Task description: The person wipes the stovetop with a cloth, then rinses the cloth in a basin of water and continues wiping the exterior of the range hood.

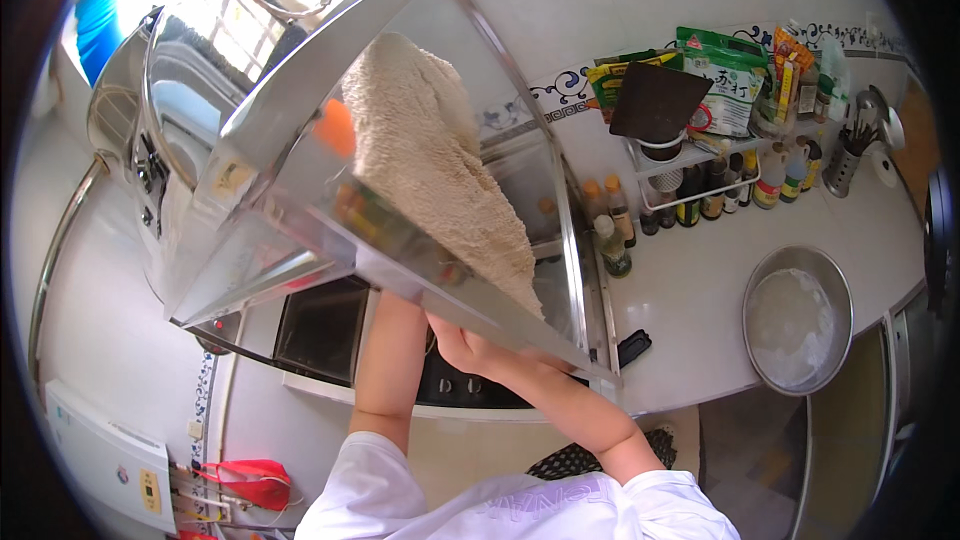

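A large stainless steel and glass range hood (480, 307) with shiny panels fills the upper left and centre. A beige terry cloth (442, 157) lies behind the hood's lower front edge, reaching up towards its middle. Both my forearms reach up to that edge. My right hand (454, 341) shows partly just under the edge; its fingers are hidden, so I cannot tell what it holds. My left hand is out of view behind the panel, below the cloth's left part. Whether either hand touches the cloth cannot be seen.
Under the hood is a black gas stove (480, 390). On the counter to the right are a rack (697, 191) with bottles and food bags, a utensil holder (841, 169), a black object (634, 347) and a metal basin (799, 386) of cloudy liquid. A red bag (259, 484) hangs lower left.
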A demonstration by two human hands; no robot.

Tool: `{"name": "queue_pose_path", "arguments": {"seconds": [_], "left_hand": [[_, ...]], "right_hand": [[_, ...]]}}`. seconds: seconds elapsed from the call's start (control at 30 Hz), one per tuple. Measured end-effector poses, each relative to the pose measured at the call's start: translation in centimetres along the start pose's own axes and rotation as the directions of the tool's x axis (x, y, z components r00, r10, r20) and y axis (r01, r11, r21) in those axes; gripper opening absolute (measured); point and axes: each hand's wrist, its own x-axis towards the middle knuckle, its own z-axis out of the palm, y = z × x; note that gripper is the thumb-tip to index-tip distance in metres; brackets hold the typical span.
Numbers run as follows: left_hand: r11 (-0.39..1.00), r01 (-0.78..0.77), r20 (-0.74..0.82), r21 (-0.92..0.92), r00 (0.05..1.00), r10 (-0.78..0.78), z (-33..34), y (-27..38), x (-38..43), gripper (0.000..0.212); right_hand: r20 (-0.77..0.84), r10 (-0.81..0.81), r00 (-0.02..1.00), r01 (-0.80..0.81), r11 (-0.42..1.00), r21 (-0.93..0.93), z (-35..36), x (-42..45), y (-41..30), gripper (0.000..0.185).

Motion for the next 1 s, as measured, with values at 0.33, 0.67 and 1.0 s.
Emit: {"name": "queue_pose_path", "arguments": {"seconds": [0.33, 0.67, 1.0], "left_hand": [[0.987, 0.084, 0.043, 0.134, 0.995, -0.090, 2.8, -2.7, 0.0, 0.026], [0.956, -0.225, 0.088, 0.191, 0.973, 0.211, 8.9, -1.1, 2.4, 0.023], [0.481, -0.829, 0.109, 0.286, 0.527, 0.843, 10.4, -3.1, 2.6, 0.029]], "right_hand": [[-0.096, 0.009, 0.995, -0.014, 0.998, -0.058, 1.8, -3.0, -0.2, 0.052], [0.095, 0.061, 0.994, -0.019, 0.919, -0.394, -1.0, -1.0, -4.1, 0.060], [0.147, 0.112, 0.983, -0.003, 0.805, -0.593, -1.4, -2.1, -9.0, 0.066]]}}
